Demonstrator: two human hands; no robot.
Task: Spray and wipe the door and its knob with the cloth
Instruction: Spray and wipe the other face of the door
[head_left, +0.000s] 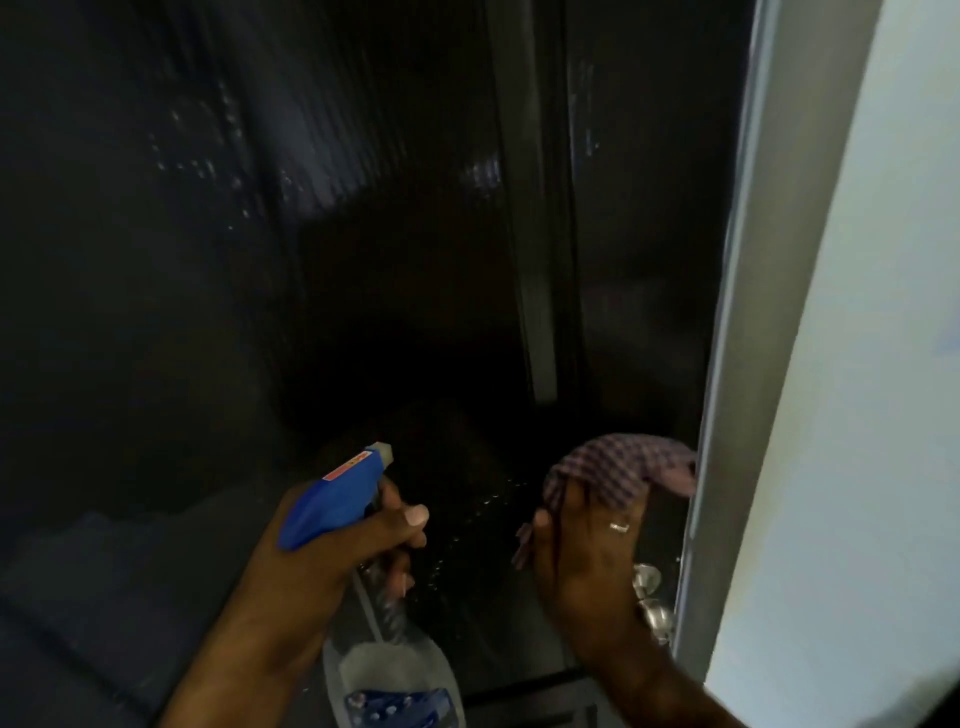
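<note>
A dark, glossy door (363, 234) fills most of the view, with droplets glinting at its upper left and near my hands. My left hand (332, 551) grips a spray bottle (337, 493) with a blue trigger head and clear body, nozzle aimed at the door. My right hand (587, 561) holds a purple checked cloth (618, 467) pressed against the door near its right edge. A silver knob (652, 597) shows just below and right of that hand, partly hidden by it.
A grey door frame (737, 364) runs down the right side, with a pale wall (883, 364) beyond it. A raised vertical moulding (540, 260) divides the door's panels.
</note>
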